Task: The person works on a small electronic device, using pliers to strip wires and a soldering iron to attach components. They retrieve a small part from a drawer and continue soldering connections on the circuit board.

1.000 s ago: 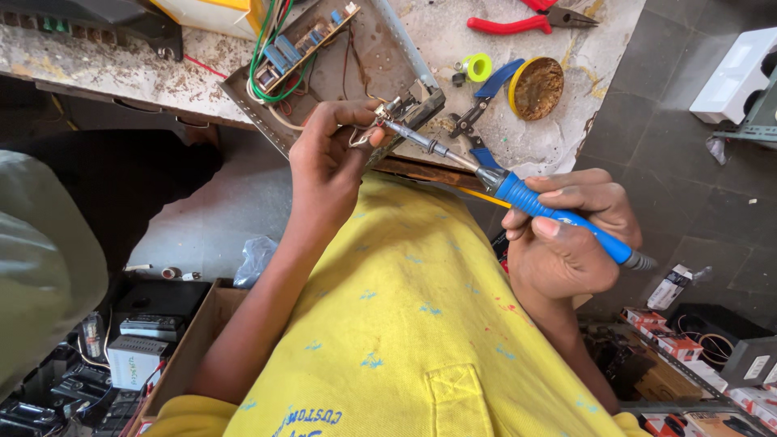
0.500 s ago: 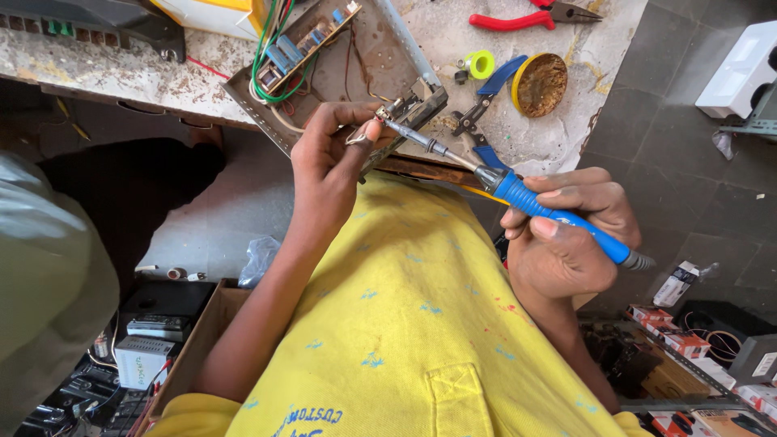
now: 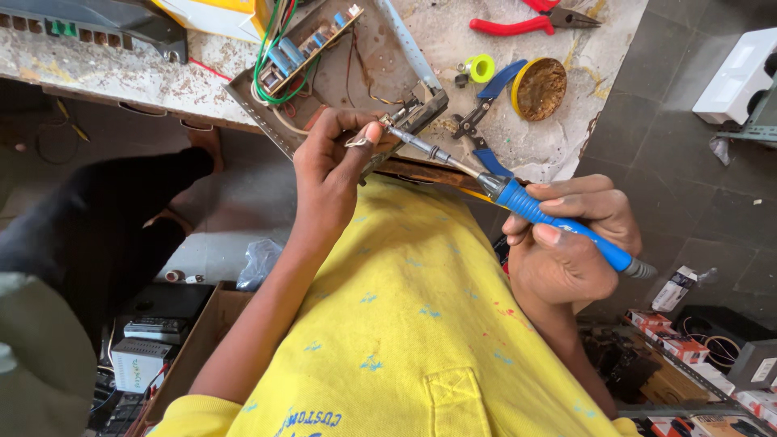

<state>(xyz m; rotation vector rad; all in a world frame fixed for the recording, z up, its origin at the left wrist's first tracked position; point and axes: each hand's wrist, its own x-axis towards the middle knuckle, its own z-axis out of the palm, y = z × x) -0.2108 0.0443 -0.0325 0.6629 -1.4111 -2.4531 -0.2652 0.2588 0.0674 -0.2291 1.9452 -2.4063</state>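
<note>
At the near edge of the rusty open metal chassis (image 3: 356, 73), the blue-handled soldering iron (image 3: 558, 222) has its tip on a small metal connector block (image 3: 417, 109). The right hand (image 3: 571, 243) is clamped round the iron's handle; the left hand (image 3: 332, 166) pinches a thin shiny wire (image 3: 358, 141) just beside the tip. A steady job, I judge, asks that wire and tip meet on the joint itself, with the left hand braced on the chassis. Beyond the chassis, on the speckled worktop (image 3: 453, 32), lie blue-handled pliers (image 3: 486, 121), a round yellow tin of brown flux (image 3: 541, 87) and red-handled pliers (image 3: 526, 20).
</note>
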